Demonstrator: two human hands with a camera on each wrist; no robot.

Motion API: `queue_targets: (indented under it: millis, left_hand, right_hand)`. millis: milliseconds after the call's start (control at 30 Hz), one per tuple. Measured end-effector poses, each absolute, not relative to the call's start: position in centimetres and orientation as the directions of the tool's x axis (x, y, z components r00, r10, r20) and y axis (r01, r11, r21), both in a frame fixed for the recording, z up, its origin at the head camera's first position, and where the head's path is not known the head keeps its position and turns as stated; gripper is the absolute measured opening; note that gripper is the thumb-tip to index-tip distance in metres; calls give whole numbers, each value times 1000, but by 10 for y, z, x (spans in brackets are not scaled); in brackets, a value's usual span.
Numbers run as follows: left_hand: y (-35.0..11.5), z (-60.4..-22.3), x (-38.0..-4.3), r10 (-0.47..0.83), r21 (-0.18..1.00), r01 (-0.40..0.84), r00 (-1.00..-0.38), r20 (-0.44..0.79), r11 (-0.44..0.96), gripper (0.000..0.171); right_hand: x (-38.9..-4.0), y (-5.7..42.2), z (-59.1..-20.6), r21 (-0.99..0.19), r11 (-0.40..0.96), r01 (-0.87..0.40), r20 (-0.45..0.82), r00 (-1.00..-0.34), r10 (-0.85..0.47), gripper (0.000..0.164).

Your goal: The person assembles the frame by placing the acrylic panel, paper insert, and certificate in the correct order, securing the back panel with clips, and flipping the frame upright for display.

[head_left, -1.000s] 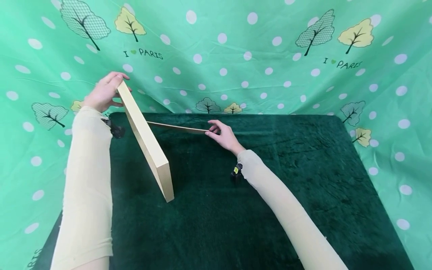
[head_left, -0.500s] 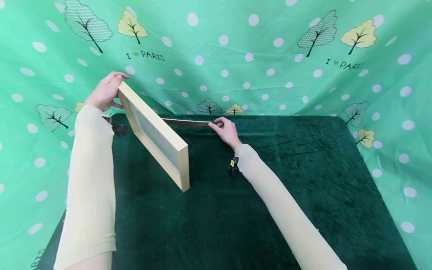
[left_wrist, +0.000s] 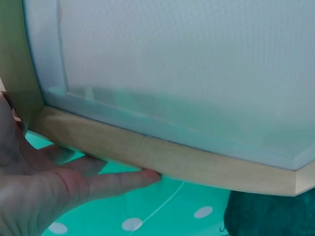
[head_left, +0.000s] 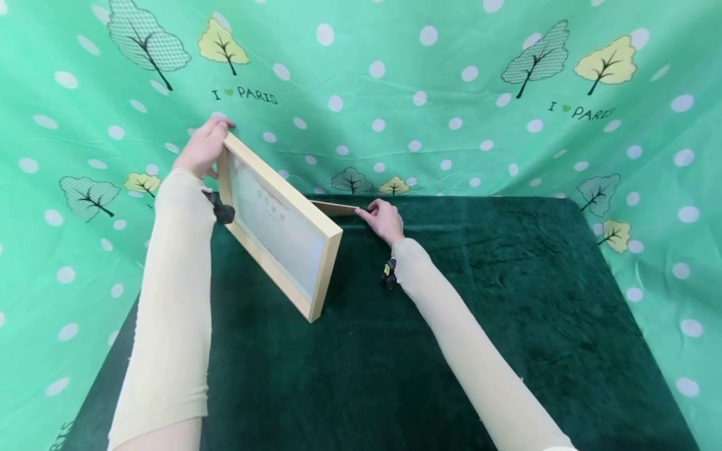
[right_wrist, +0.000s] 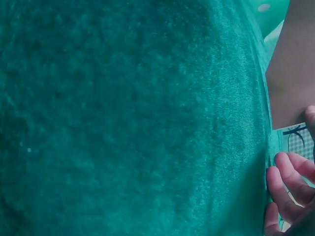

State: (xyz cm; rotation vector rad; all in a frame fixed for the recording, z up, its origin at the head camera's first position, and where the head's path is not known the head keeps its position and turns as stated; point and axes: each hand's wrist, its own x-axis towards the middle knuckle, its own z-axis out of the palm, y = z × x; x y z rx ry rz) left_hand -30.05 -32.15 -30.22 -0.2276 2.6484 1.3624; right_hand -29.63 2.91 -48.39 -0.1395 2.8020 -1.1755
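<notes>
A light wooden picture frame [head_left: 276, 222] stands tilted over the left half of the table, its clear pane facing me. Behind the pane is a pale sheet with faint writing and a reddish mark. My left hand [head_left: 204, 149] grips the frame's upper left corner; in the left wrist view the fingers [left_wrist: 118, 183] lie along its wooden edge [left_wrist: 162, 157]. From behind the frame a thin brown board [head_left: 335, 208] sticks out to the right. My right hand [head_left: 385, 222] pinches its outer end between thumb and fingers. The board's other end is hidden by the frame.
A dark green plush cloth [head_left: 451, 351] covers the table. Close behind its far edge hangs a green curtain [head_left: 395, 144] with white dots and printed trees, which also runs along both sides.
My left hand has moved slightly right and swung the picture frame round, so its pane now shows. Less of the brown board is visible; my right hand has shifted slightly.
</notes>
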Motion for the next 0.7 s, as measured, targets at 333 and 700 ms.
queue_targets:
  millis: [333,700]
  left_hand:
    - [-313,-305,-305,-146,759,-228,-974,-176,610,59]
    - [-325,-334,-288,-123,822,-96,-992,-31,562,59]
  right_hand:
    - [-285,42,-479,-851,515,-108,51,-991,-123,30]
    - [-217,49,-439,-805,290,-517,405,-837,-368,36]
